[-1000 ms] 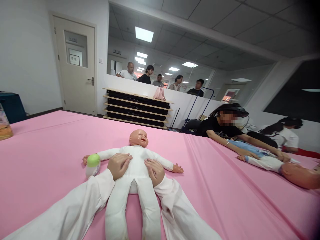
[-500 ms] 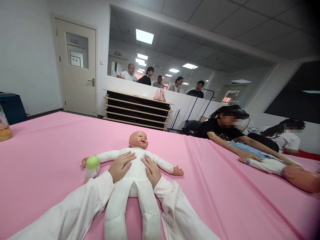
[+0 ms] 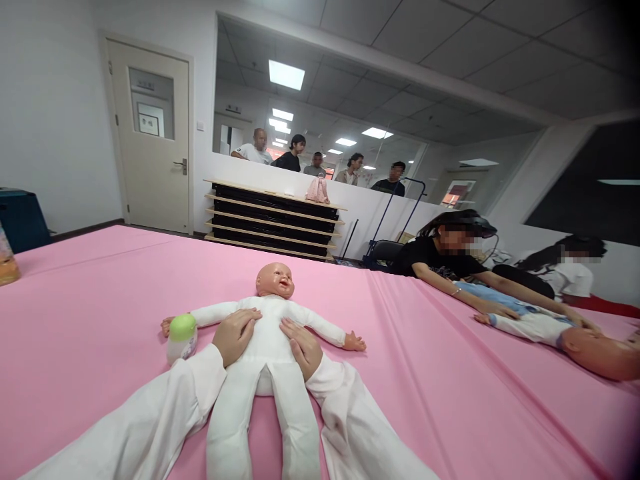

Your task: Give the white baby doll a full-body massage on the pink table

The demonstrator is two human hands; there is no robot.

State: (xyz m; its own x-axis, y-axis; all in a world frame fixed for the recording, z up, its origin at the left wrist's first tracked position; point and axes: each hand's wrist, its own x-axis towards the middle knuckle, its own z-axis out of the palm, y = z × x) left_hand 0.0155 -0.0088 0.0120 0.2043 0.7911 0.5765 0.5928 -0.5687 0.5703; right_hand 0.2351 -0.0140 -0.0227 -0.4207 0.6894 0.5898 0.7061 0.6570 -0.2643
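A baby doll with a white cloth body lies face up on the pink table cover, its head away from me and its arms spread. My left hand rests along the left side of the doll's torso, fingers extended toward its chest. Against the right side lies my right hand, its fingers also stretched out on the cloth. Neither hand is wrapped around anything. Beside the doll's hand at the left stands a small bottle with a green cap, close to my left sleeve.
At the right, a person in black leans over another doll in blue and white. A container stands at the left edge. Stacked boards with a pink backpack are behind the table. Several people are behind the window.
Both hands have slid slightly down the doll's torso, away from its head, with their fingers a little more bent. The view has shifted slightly.
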